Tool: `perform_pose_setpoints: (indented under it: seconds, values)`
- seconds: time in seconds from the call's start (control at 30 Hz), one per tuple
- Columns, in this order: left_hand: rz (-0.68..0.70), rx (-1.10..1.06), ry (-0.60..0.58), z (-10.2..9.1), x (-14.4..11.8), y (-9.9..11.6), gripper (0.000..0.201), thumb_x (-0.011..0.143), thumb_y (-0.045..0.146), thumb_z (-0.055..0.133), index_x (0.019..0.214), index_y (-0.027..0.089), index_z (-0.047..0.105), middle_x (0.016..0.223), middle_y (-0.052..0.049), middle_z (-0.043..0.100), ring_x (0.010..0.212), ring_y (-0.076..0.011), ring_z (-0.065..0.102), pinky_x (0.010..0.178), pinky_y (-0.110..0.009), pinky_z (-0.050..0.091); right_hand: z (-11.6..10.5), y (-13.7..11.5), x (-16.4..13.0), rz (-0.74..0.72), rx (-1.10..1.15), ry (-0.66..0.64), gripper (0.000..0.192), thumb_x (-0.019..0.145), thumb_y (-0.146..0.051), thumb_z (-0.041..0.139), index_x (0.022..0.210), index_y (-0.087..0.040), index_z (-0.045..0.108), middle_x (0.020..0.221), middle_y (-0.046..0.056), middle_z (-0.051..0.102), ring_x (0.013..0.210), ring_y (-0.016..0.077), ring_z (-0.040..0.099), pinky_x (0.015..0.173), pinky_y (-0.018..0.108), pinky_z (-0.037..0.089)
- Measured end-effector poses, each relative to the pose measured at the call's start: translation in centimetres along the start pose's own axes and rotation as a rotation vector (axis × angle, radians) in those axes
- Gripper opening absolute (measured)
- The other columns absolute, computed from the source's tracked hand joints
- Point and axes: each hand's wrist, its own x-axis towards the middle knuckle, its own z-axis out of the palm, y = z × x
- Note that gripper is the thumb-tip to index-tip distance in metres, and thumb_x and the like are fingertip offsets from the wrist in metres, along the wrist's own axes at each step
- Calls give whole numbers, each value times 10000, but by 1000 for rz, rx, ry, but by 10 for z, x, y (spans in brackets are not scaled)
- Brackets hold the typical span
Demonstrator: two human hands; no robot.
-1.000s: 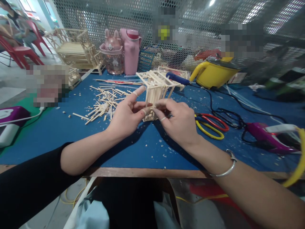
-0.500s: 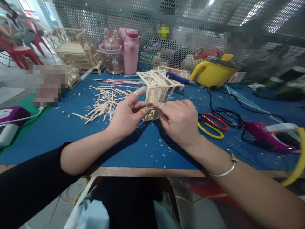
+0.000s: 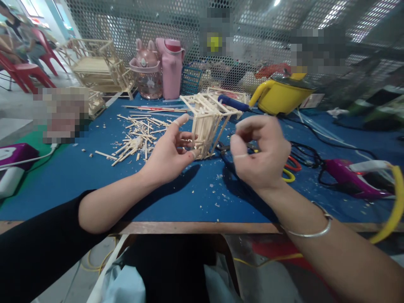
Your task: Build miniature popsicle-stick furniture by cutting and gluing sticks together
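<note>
The left hand (image 3: 167, 153) grasps the stick frame (image 3: 205, 124) at its lower left side, thumb and fingers w/ small tape rings pressed to the thin wooden bars, index finger stretched up beside it. The frame, a small tower of light wood sticks, stands tilted on the blue mat (image 3: 94, 181), approx. in the middle of the table, its top leaning away from the person. The right hand (image 3: 260, 153) is lifted off the mat, just right of the frame and not touching it; fingers are curled loose, thumb near index tip, and if something tiny is pinched there I cannot tell. Behind this hand lie scissors (image 3: 288, 168) w/ red and yellow handles, partly hidden. Left of the frame is a pile of loose sticks (image 3: 139, 136) and many chips on the mat. At far right lies a purple glue gun (image 3: 347, 176) w/ black cable. At the back stand a pink bottle (image 3: 172, 69), a yellow pot (image 3: 279, 97) and a bigger stick model (image 3: 97, 67).
</note>
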Motion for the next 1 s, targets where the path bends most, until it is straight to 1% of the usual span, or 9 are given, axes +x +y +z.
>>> perform_pose_setpoints:
  seconds: [0.1, 0.17, 0.33, 0.47, 0.6, 0.67, 0.77, 0.87, 1.0]
  values:
    - [-12, 77, -46, -2, -1, -1, 841, 674, 133, 688, 1414, 253, 305, 1116, -75, 584, 957, -180, 588, 800, -338, 521, -3, 17, 28, 158, 105, 106, 172, 864, -162, 475, 1002, -248, 531, 887, 41, 613, 659, 144, 558, 574, 294, 456]
    - [35, 56, -27, -5, -1, -1, 764, 694, 155, 656, 1382, 254, 337, 1105, -70, 574, 976, -181, 575, 813, -337, 511, -4, 27, 51, 241, 170, 156, 185, 880, -122, 398, 1001, -226, 492, 925, 73, 609, 617, 116, 527, 521, 272, 416]
    - [219, 18, 207, -15, 6, 8, 472, 795, 222, 529, 1249, 274, 416, 1034, -36, 584, 993, -164, 574, 872, -331, 482, 0, 36, 60, 191, 232, 230, 153, 863, -115, 414, 960, -225, 460, 893, 45, 570, 661, 106, 508, 584, 265, 411]
    - [200, -2, 145, -9, 15, 15, 476, 682, 209, 637, 1126, 226, 464, 933, -19, 592, 916, -160, 581, 795, -301, 478, 13, 38, 32, 193, 444, -59, 187, 682, -89, 509, 797, -223, 448, 692, -33, 473, 604, 112, 448, 559, 266, 371]
    - [-128, -329, 362, 5, 29, 19, 467, 579, 151, 599, 1024, 216, 475, 890, -5, 592, 780, -126, 585, 661, -246, 469, 19, 46, 24, 294, 669, -474, 223, 602, -127, 552, 788, -204, 458, 689, -41, 495, 625, 117, 457, 587, 269, 389]
    - [-140, -456, 413, 7, 33, 19, 486, 557, 134, 561, 1025, 236, 478, 909, 8, 594, 782, -113, 592, 639, -220, 464, 18, 47, 25, 320, 728, -640, 235, 606, -153, 575, 808, -200, 463, 710, -38, 517, 635, 117, 469, 590, 266, 396]
    - [-32, -471, 259, 1, 29, 15, 553, 533, 99, 570, 1065, 238, 520, 923, 10, 610, 823, -113, 597, 650, -203, 467, 17, 44, 25, 321, 701, -708, 215, 663, -225, 627, 812, -196, 475, 704, -38, 511, 632, 113, 467, 594, 265, 396]
    - [-64, -366, 75, -8, 20, 8, 511, 628, 139, 631, 1124, 225, 538, 971, -16, 630, 850, -140, 610, 707, -255, 495, 18, 39, 23, 280, 648, -654, 216, 729, -326, 651, 780, -186, 494, 681, -39, 488, 621, 109, 454, 605, 271, 395]
    - [17, -259, -9, -14, 17, 1, 458, 712, 184, 679, 1142, 220, 526, 986, -25, 644, 926, -167, 610, 804, -309, 490, 20, 36, 22, 167, 545, -571, 172, 798, -332, 607, 783, -171, 549, 686, -24, 526, 633, 112, 458, 624, 267, 383]
